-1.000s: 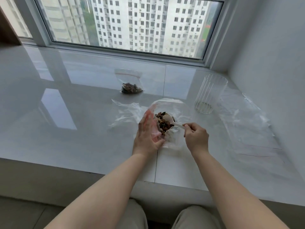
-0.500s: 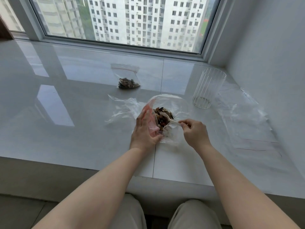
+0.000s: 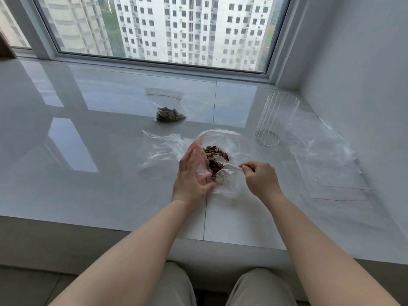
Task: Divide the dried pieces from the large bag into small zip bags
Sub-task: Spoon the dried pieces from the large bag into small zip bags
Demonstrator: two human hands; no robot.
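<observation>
i see a glossy, smooth tiled sill point(image 3: 92, 164), pale and polished enough to mirror the window. the large bag point(image 3: 223, 140) is thin clear plastic, crinkled and shiny. the dried pieces point(image 3: 213, 154) inside look matt, brown and rough. the spoon point(image 3: 223, 163) seems smooth white plastic. the filled zip bag point(image 3: 166, 104) is clear plastic film. the ribbed cup point(image 3: 276, 120) is transparent, glass or plastic, i can't tell. flat bags point(image 3: 326, 164) are glossy clear film. the wall point(image 3: 364, 62) looks matt.

Two hands at work — left hand point(image 3: 191, 177), right hand point(image 3: 260, 178). One filled zip bag point(image 3: 168, 109) at twelve o'clock, one large bag point(image 3: 223, 144), one spoon point(image 3: 223, 162). One ribbed glass point(image 3: 276, 120) at two o'clock — empty bags point(image 3: 331, 168) beyond, number unclear.
</observation>
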